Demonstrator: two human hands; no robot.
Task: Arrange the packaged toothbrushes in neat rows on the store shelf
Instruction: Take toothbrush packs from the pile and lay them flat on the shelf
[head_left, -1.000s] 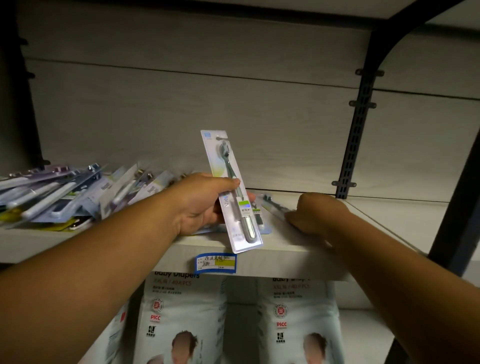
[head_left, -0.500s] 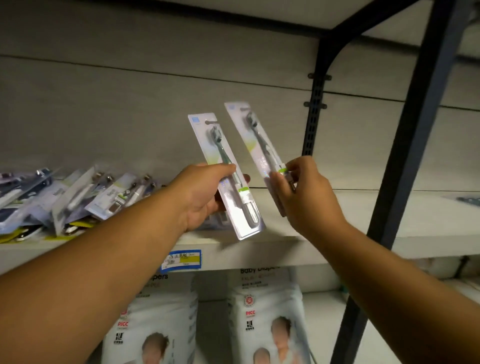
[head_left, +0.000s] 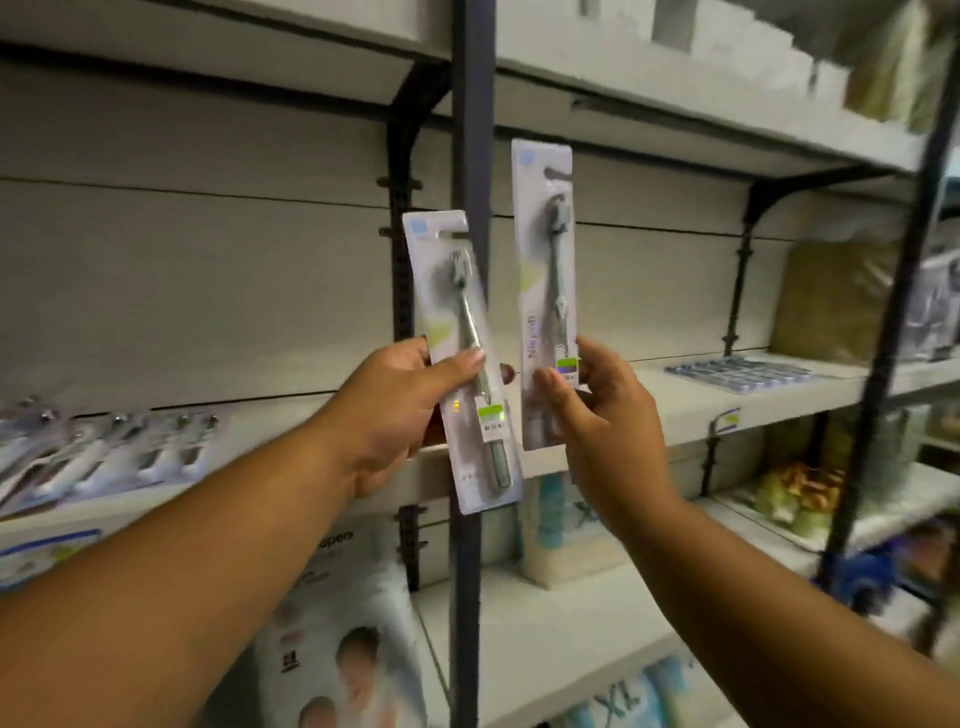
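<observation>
Before shelf (head_left: 675, 387), L hand (head_left: 395, 410) pinches L toothbrush pkg (head_left: 457, 322) low; R hand (head_left: 605, 421), R pkg (head_left: 543, 249).

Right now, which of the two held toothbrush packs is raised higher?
The right-hand pack: its top edge sits well above that of the left-hand pack, and it stands nearly upright while the other leans.

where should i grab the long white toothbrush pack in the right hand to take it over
Probably pinch the long white carded toothbrush pack by its two long edges near the hang hole, coming from above: it stands upright, thin and flat, and the right hand holds only its lower part.
</observation>
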